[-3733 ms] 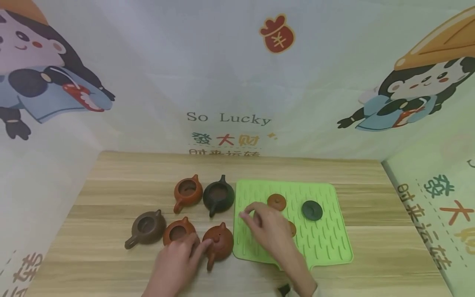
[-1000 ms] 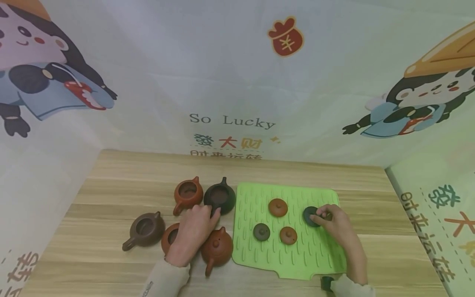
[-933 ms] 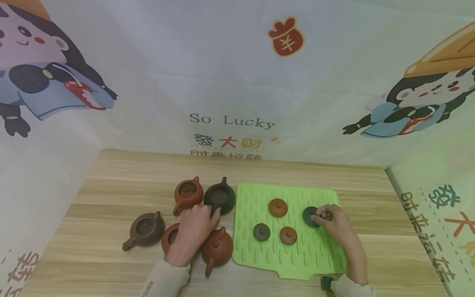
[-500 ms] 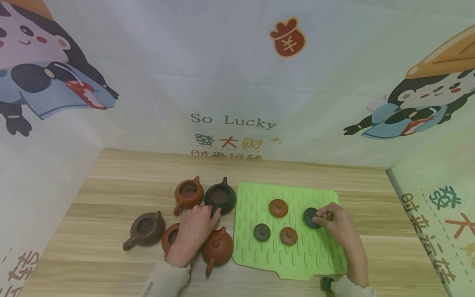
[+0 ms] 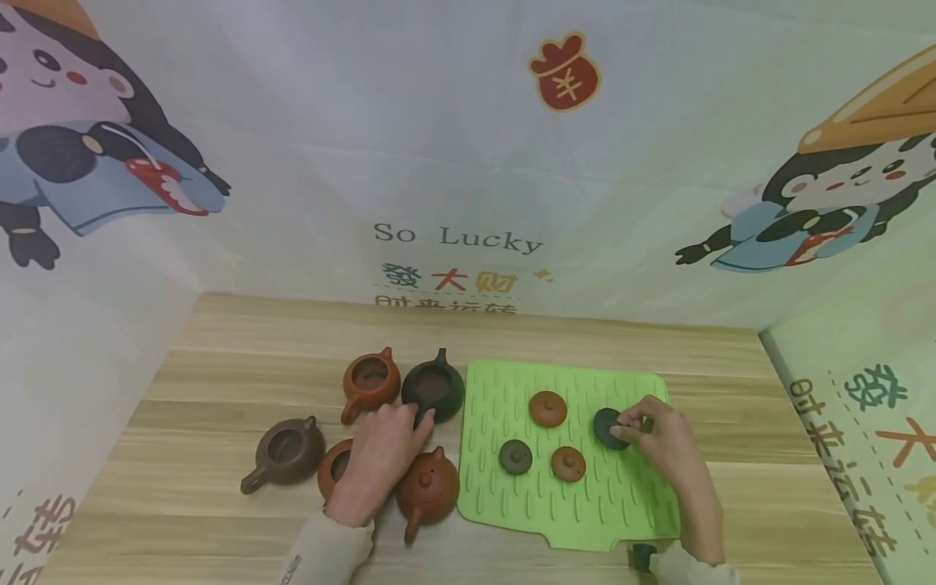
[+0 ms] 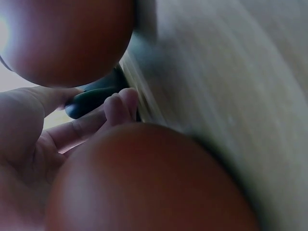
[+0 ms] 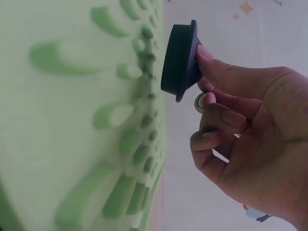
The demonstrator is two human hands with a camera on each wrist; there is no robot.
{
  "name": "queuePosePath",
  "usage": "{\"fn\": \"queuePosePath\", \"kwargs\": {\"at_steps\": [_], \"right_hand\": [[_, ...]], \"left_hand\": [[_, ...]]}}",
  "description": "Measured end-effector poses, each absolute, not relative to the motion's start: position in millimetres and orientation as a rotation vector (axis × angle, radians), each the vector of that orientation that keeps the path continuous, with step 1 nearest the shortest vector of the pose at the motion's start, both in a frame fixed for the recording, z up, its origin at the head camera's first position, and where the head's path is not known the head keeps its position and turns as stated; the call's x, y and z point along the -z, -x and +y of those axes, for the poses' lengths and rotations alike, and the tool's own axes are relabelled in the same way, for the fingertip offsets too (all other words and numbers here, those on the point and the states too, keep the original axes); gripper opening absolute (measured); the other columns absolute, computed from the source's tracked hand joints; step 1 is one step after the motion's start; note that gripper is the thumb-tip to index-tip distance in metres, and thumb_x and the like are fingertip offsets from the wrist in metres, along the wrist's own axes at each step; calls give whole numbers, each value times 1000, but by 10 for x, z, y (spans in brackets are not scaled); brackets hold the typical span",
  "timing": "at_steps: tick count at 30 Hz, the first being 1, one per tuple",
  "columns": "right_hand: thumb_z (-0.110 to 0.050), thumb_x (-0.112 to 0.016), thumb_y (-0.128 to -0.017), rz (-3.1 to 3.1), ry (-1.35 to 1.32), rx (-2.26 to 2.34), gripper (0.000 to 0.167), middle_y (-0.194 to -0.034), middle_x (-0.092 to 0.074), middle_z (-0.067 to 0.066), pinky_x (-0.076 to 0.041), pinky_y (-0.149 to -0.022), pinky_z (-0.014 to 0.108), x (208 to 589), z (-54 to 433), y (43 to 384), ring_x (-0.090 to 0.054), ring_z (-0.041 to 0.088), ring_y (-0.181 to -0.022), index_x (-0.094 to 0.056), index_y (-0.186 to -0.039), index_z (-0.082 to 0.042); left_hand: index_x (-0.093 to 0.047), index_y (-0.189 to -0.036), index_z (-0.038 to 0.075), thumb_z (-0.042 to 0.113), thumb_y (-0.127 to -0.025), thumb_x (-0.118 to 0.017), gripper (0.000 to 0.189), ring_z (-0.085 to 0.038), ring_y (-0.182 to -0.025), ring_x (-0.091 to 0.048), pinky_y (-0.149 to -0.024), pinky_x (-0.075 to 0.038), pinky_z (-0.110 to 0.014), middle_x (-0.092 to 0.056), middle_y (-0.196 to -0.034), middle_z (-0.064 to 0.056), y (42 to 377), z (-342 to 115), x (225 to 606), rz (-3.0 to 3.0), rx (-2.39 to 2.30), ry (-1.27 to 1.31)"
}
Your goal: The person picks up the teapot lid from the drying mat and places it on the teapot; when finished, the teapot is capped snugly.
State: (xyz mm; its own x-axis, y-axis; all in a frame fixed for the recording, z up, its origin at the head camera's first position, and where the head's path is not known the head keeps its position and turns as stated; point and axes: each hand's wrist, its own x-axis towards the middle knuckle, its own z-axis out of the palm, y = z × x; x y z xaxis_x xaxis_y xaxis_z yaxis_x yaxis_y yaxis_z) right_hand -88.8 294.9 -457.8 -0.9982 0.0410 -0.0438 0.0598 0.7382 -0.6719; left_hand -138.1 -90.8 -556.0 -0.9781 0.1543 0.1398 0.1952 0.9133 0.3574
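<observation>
A black teapot [image 5: 455, 398] without a lid stands beside the mat's left edge. My left hand [image 5: 383, 451] holds its handle; in the left wrist view thumb and fingers close in on that dark handle [image 6: 89, 102], between two blurred reddish-brown rounded bodies. With thumb and forefinger my right hand [image 5: 673, 451] pinches the knob of a black lid [image 5: 605, 428]. In the right wrist view this lid [image 7: 178, 62] is raised just off the green mat, rim on edge in the picture, while the other fingers of the hand [image 7: 260, 115] curl loosely below.
On the green mat [image 5: 504, 508] lie an orange-brown lid [image 5: 548, 409], a smaller brown lid [image 5: 569, 464] and a grey lid [image 5: 515, 457]. Lidless teapots stand left: red [image 5: 391, 382], brown [image 5: 310, 451] and one partly hidden [image 5: 327, 479]. A lidded red teapot [image 5: 439, 491] is near the front.
My left hand has gone from the lidded red teapot to the black teapot's handle. My right hand has moved right to the black lid, which now shifts slightly left with it.
</observation>
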Motion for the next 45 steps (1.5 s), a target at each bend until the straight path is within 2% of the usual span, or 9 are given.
{"fn": "queuePosePath", "kwargs": {"at_steps": [20,30,37,45], "right_hand": [[-2,-87,-90,2906,23,1091,14,-88,-66,7,-45,-65,24,4611,2885,887,-51,13,-75,-75,-93,2],[-1,-85,-91,2926,115,1096,11,-90,-66,5,-46,-66,24,4514,2763,882,-50,11,-73,-74,-92,1],[-2,-85,-92,2927,192,1092,13,-84,-55,2,-42,-67,25,4458,2581,945,-47,13,-74,-73,-89,-2],[-3,-84,-94,2890,222,1099,11,-86,-59,2,-45,-69,26,4441,2442,960,-52,15,-78,-73,-92,-1]], "left_hand": [[-77,-83,8,38,-106,-71,38,-24,-53,-62,-47,-41,-36,-65,-63,-4,1356,-898,5517,-2963,572,277],[-77,-80,9,37,-105,-72,38,-18,-49,-53,-45,-37,-32,-59,-60,-1,1350,-895,5534,-2943,578,281],[-76,-80,9,37,-107,-69,39,-18,-50,-54,-47,-38,-32,-58,-60,0,1351,-910,5543,-2983,607,255],[-73,-76,10,35,-106,-70,40,-15,-48,-51,-45,-37,-32,-55,-58,1,1345,-902,5520,-2956,577,295]]}}
